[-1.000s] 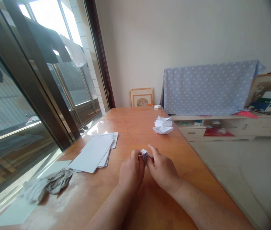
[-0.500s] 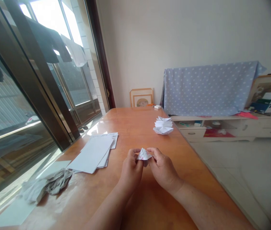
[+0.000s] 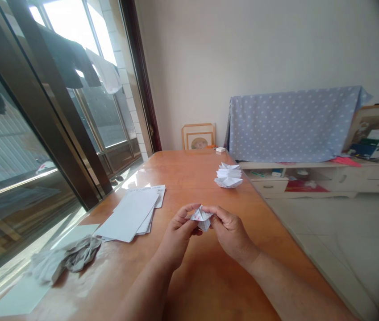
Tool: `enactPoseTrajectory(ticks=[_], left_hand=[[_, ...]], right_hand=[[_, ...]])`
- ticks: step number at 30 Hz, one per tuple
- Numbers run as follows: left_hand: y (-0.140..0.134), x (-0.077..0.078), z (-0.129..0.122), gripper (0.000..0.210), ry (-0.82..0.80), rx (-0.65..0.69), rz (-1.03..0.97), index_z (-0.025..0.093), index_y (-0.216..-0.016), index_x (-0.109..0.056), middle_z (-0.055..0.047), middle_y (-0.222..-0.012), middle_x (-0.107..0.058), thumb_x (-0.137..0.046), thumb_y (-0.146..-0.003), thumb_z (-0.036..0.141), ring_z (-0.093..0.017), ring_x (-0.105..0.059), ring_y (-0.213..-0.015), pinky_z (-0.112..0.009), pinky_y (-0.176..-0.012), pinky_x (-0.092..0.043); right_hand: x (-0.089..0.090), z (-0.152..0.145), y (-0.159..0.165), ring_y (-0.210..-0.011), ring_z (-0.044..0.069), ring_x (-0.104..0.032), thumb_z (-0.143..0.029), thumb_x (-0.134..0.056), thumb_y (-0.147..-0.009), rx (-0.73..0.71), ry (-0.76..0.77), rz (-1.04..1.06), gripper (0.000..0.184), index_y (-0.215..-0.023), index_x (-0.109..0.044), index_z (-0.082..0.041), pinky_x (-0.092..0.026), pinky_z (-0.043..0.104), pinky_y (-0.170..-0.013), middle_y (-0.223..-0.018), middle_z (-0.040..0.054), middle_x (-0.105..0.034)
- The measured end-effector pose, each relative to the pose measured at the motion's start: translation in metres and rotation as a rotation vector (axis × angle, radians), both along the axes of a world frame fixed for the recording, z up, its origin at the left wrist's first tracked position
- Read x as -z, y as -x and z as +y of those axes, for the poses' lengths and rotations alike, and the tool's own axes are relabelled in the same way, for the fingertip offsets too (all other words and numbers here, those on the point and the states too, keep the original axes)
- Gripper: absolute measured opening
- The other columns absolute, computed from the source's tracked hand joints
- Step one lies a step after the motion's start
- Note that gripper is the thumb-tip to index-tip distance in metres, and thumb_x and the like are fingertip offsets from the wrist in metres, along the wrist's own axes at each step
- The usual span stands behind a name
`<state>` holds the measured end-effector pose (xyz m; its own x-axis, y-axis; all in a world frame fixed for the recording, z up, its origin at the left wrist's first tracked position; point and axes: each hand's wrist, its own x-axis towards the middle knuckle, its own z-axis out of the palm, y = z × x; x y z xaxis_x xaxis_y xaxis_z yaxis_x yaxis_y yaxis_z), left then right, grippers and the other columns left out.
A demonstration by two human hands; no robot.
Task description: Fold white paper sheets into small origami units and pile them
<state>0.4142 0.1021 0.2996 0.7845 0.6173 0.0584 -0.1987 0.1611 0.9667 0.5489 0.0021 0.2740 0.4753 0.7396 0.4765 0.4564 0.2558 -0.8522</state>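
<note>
Between my two hands, above the wooden table (image 3: 196,178), is a small piece of folded paper (image 3: 202,218), white with printed marks and some red. My left hand (image 3: 181,223) grips its left side, with the index finger stretched along the top and the thumb below. On the other side my right hand (image 3: 227,225) pinches the paper's right edge between thumb and fingers. The paper's underside and some fingertips are hidden. Farther off, to the right, stands a row of folded white paper pieces (image 3: 228,182).
Left of my hands lies a pile of paper sheets (image 3: 129,218), with a crumpled grey cloth (image 3: 82,254) nearer me. A small white box (image 3: 220,150) sits at the table's far end. Beyond the right edge is a low cabinet (image 3: 269,186); a glass door (image 3: 42,147) borders the left.
Both hands have shifted their grip slightly on the folded paper. It has tilted, so more of its lower part shows. My left fingers now reach farther over the top.
</note>
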Motion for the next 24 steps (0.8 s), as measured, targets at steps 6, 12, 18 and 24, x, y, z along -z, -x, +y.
enactPoseTrajectory(ticks=[6, 12, 18, 24], left_hand=[[0.0012, 0.0035, 0.0029, 0.042, 0.084, 0.002, -0.010, 0.023, -0.125, -0.062, -0.004, -0.094, -0.065, -0.064, -0.088, 0.042, -0.014, -0.058, -0.078, -0.029, -0.073, -0.047], [-0.0001, 0.0044, 0.0031, 0.046, 0.027, -0.066, 0.071, 0.023, -0.123, -0.061, -0.003, -0.092, -0.067, -0.071, -0.082, 0.043, -0.014, -0.059, -0.076, -0.027, -0.071, -0.046], [-0.0004, 0.0064, 0.0042, 0.041, -0.022, -0.081, 0.055, 0.020, -0.119, -0.058, -0.007, -0.102, -0.069, -0.069, -0.083, 0.036, -0.017, -0.061, -0.086, -0.028, -0.074, -0.045], [-0.0024, 0.0080, 0.0040, 0.044, -0.033, -0.090, 0.024, 0.017, -0.120, -0.059, -0.007, -0.100, -0.069, -0.073, -0.081, 0.033, -0.016, -0.060, -0.085, -0.030, -0.079, -0.044]], right_hand=[[-0.0030, -0.0003, -0.0012, -0.096, 0.021, -0.067, -0.033, -0.048, -0.098, -0.025, -0.028, -0.044, 0.032, -0.119, -0.071, -0.025, -0.052, 0.034, -0.087, -0.109, 0.0047, -0.073], [-0.0048, -0.0018, 0.0015, -0.093, 0.020, -0.066, -0.033, -0.049, -0.096, -0.057, 0.021, -0.014, 0.032, -0.119, -0.070, -0.024, -0.052, 0.034, -0.086, -0.106, 0.0049, -0.072], [-0.0073, -0.0013, 0.0047, -0.079, 0.020, -0.067, -0.050, -0.052, -0.094, -0.005, 0.141, 0.388, 0.035, -0.107, -0.062, -0.018, -0.053, 0.034, -0.075, -0.089, 0.0060, -0.072], [-0.0073, -0.0022, 0.0053, -0.078, 0.019, -0.064, -0.063, -0.059, -0.087, -0.171, 0.278, 0.576, 0.048, -0.095, -0.063, -0.016, -0.050, 0.030, -0.068, -0.089, 0.0089, -0.071]])
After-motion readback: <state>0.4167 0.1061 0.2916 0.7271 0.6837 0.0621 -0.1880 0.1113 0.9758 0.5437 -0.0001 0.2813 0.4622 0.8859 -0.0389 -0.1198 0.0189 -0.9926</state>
